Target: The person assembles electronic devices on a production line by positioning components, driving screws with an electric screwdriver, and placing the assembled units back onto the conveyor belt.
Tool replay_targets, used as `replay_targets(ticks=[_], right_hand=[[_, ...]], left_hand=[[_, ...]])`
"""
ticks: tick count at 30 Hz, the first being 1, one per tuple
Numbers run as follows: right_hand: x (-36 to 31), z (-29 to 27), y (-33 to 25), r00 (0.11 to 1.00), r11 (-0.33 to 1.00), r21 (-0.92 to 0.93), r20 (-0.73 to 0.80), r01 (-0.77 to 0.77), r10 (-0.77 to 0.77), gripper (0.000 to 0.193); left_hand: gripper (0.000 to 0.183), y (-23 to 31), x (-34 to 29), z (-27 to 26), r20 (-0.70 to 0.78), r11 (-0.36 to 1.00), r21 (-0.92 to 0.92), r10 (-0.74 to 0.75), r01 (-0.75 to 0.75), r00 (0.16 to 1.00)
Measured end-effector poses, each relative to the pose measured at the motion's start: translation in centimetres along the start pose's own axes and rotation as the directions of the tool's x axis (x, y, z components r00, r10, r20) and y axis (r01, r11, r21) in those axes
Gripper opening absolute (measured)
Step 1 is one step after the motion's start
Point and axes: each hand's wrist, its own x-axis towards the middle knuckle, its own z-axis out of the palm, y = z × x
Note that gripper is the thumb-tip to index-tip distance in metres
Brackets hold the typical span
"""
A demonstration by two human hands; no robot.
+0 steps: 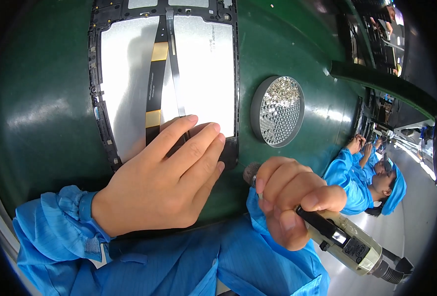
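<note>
Under L hand (162, 180), flat & not gripping: tablet-like housing (203, 74), prob. pinned steady. Beyond R hand (297, 202): round dish (256, 118) w/ small metal bits (282, 91), prob. for quick reach. Clamped in R hand, apart from L: corded driver (354, 246), prob. for control.

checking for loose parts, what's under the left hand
The black-and-gold strip and silvery panel run under the left hand; what its palm covers cannot be seen.

Device panel (129, 74) on table (41, 148); dish (257, 116) to its right; screws (282, 91) in dish.
</note>
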Motion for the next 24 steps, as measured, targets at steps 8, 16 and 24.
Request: replay_targets(ticks=[8, 16, 24], right_hand=[[-0.1, -2.9, -0.3, 0.993, 0.999, 0.048, -0.118, 0.011, -0.006, 0.035], [2.3, -5.4, 2.2, 0.942, 0.995, 0.033, -0.325, 0.097, -0.081, 0.037], [2.0, -5.8, 3.1, 0.93, 0.995, 0.027, -0.36, 0.098, -0.081, 0.037]], left_hand=[[0.021, -0.3, 0.4, 0.1, 0.036, 0.999, -0.006, 0.044, -0.044, 0.998], [0.021, 0.3, 1.6, 1.9, -0.034, 0.989, 0.122, 0.093, -0.088, 0.995], [0.018, 0.2, 1.7, 1.1, -0.008, 0.99, 0.09, 0.105, -0.104, 0.994]])
